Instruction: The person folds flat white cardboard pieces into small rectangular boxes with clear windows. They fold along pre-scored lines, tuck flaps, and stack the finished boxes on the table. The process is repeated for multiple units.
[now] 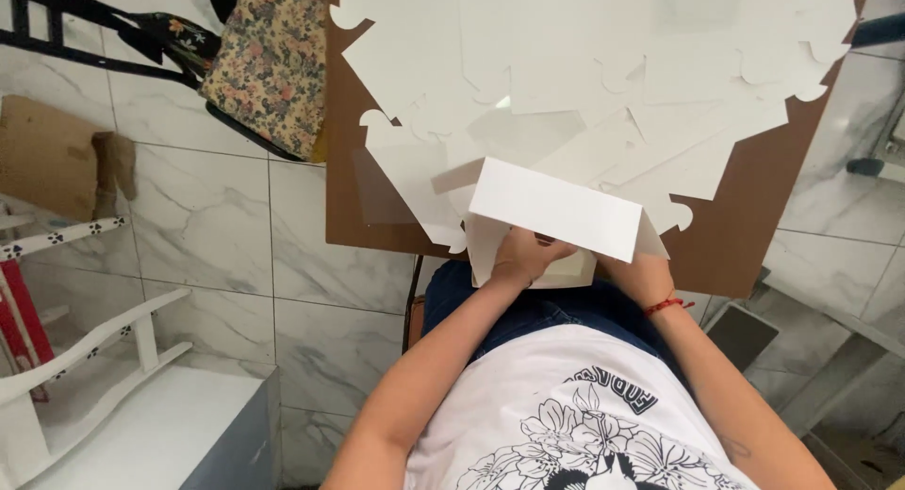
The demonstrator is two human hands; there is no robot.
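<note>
At near edge of brown table, over the lap: white card box half-folded, held between both hands. Left hand gripping its underside, fingers curled around a flap. Right hand mostly hidden behind the panel, red string bracelet at wrist; grip there cannot be told. Heap of flat die-cut blanks beyond, covering the tabletop. Step, judging by shape: forming the box, side flaps mid-fold. Next move likely needs tabs tucked in squarely, creases kept crisp.
</note>
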